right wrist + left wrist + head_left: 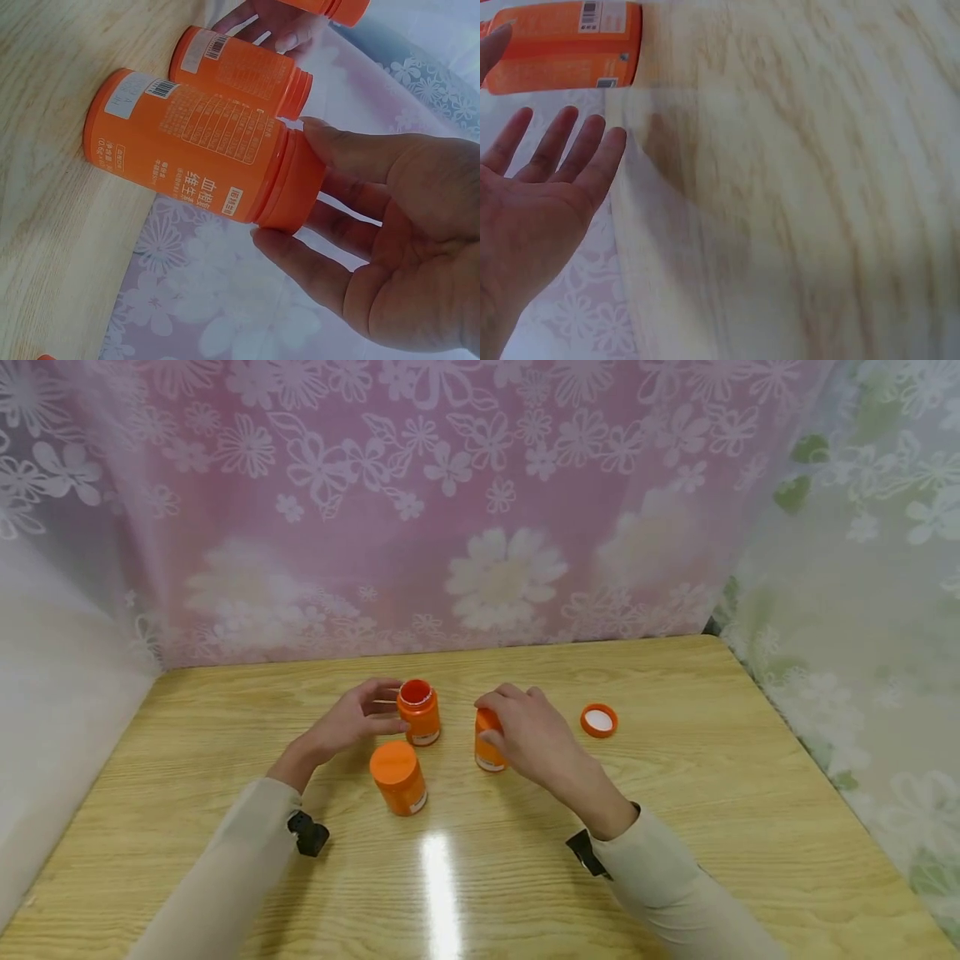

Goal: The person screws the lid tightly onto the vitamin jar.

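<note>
My left hand (351,718) is spread loosely at the left side of an uncapped orange supplement bottle (422,727), thumb in front. In the left wrist view the fingers are extended, apart from the orange bottle (570,52). My right hand (536,735) grips the orange lid (294,184) of a second bottle (489,752) from above, thumb and fingertips around its rim. That bottle (176,146) stands upright on the table, its printed label showing in the right wrist view. A third bottle (397,781), with its lid on, is nearest my body.
A loose orange lid (599,721) lies to the right of my right hand, white liner facing up. The wooden table (675,860) ends at a pink floral curtain (450,510) behind, with more curtain (870,635) along the right side.
</note>
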Action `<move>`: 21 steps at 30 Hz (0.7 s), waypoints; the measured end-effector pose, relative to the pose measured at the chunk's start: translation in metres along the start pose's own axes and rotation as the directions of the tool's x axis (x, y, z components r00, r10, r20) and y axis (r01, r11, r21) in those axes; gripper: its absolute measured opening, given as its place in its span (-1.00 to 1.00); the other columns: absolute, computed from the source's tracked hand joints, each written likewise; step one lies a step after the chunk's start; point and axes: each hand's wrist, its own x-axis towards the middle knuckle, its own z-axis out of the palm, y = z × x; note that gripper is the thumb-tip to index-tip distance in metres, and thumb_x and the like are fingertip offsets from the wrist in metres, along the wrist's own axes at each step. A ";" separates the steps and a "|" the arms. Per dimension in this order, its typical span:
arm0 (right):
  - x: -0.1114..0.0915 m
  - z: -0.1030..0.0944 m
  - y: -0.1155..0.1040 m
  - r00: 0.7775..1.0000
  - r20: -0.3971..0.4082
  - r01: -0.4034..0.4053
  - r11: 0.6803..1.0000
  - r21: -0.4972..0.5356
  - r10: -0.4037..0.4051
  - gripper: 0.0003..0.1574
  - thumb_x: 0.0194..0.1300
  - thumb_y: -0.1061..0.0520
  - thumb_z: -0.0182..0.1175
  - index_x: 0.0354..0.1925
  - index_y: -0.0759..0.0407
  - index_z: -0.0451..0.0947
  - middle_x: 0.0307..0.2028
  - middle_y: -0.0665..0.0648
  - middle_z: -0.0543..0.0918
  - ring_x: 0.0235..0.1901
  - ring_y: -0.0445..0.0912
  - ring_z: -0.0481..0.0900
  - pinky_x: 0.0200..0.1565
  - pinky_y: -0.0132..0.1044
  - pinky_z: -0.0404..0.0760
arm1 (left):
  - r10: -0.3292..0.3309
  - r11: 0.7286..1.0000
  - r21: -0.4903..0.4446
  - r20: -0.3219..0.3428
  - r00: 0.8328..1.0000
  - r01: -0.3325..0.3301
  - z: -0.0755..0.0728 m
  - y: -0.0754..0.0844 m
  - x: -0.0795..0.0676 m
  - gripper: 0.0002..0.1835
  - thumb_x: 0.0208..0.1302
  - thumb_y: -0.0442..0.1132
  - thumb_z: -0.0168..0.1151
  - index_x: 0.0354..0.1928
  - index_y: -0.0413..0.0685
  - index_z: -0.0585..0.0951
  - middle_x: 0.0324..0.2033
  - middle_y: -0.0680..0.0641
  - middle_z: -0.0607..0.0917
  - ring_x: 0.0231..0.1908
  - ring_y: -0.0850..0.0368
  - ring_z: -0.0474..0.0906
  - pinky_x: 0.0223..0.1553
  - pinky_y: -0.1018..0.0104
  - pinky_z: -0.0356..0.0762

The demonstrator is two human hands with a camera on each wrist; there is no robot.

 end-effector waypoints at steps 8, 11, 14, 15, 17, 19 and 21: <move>0.000 0.001 0.001 1.000 -0.003 -0.004 1.000 0.018 0.004 -0.54 0.23 0.09 0.33 0.07 0.19 0.55 -0.04 0.13 0.58 -0.12 -0.01 0.49 -0.04 -0.12 0.38 | 0.029 0.999 -0.044 0.013 0.999 -0.029 0.010 -0.002 0.006 -0.29 0.14 -0.23 0.41 0.32 -0.06 0.30 0.20 -0.12 0.43 0.16 -0.13 0.39 0.11 0.01 0.42; 0.000 0.001 0.001 1.000 -0.010 -0.005 1.000 0.020 0.005 -0.54 0.22 0.09 0.33 0.07 0.19 0.55 -0.05 0.12 0.58 -0.14 -0.01 0.49 -0.04 -0.12 0.38 | 0.028 0.999 -0.032 0.005 1.000 -0.028 0.012 -0.002 0.008 -0.29 0.14 -0.23 0.41 0.31 -0.06 0.31 0.18 -0.12 0.44 0.15 -0.13 0.39 0.12 -0.01 0.41; -0.001 0.001 0.002 1.000 -0.015 -0.004 1.000 0.015 0.005 -0.54 0.22 0.08 0.33 0.07 0.20 0.55 -0.06 0.12 0.58 -0.14 -0.01 0.49 -0.03 -0.12 0.38 | 0.031 0.999 -0.019 0.005 0.999 -0.031 0.015 -0.002 0.010 -0.30 0.14 -0.22 0.41 0.30 -0.05 0.32 0.17 -0.11 0.45 0.14 -0.11 0.41 0.11 0.01 0.42; -0.001 0.001 0.002 1.000 -0.016 -0.005 1.000 0.015 0.005 -0.54 0.22 0.08 0.34 0.06 0.20 0.55 -0.06 0.12 0.58 -0.14 -0.01 0.49 -0.03 -0.12 0.38 | 0.032 0.999 -0.015 0.005 0.999 -0.032 0.016 -0.002 0.010 -0.30 0.14 -0.22 0.42 0.30 -0.04 0.32 0.17 -0.11 0.46 0.14 -0.10 0.42 0.10 0.02 0.43; -0.001 0.002 0.002 1.000 -0.015 -0.005 1.000 0.016 0.005 -0.54 0.22 0.08 0.33 0.07 0.19 0.54 -0.06 0.12 0.58 -0.14 -0.01 0.49 -0.03 -0.12 0.38 | 0.035 0.999 -0.008 0.006 0.999 -0.035 0.018 -0.003 0.011 -0.32 0.15 -0.21 0.41 0.29 -0.03 0.33 0.16 -0.10 0.47 0.12 -0.08 0.44 0.08 0.04 0.46; -0.001 0.002 0.001 1.000 -0.013 -0.008 1.000 0.020 0.008 -0.54 0.22 0.08 0.33 0.07 0.19 0.54 -0.05 0.12 0.58 -0.14 -0.01 0.48 -0.04 -0.12 0.38 | 0.034 0.999 0.004 0.002 0.999 -0.034 0.018 -0.004 0.012 -0.33 0.15 -0.19 0.41 0.29 0.00 0.35 0.14 -0.08 0.49 0.10 -0.06 0.46 0.06 0.07 0.48; -0.001 0.002 0.001 1.000 -0.009 -0.012 1.000 0.020 0.012 -0.54 0.23 0.08 0.33 0.07 0.18 0.54 -0.04 0.12 0.57 -0.14 0.00 0.47 -0.05 -0.12 0.38 | 0.037 0.999 0.016 -0.001 0.999 -0.037 0.019 -0.004 0.013 -0.34 0.15 -0.18 0.41 0.28 0.00 0.36 0.13 -0.08 0.50 0.08 -0.05 0.47 0.04 0.08 0.49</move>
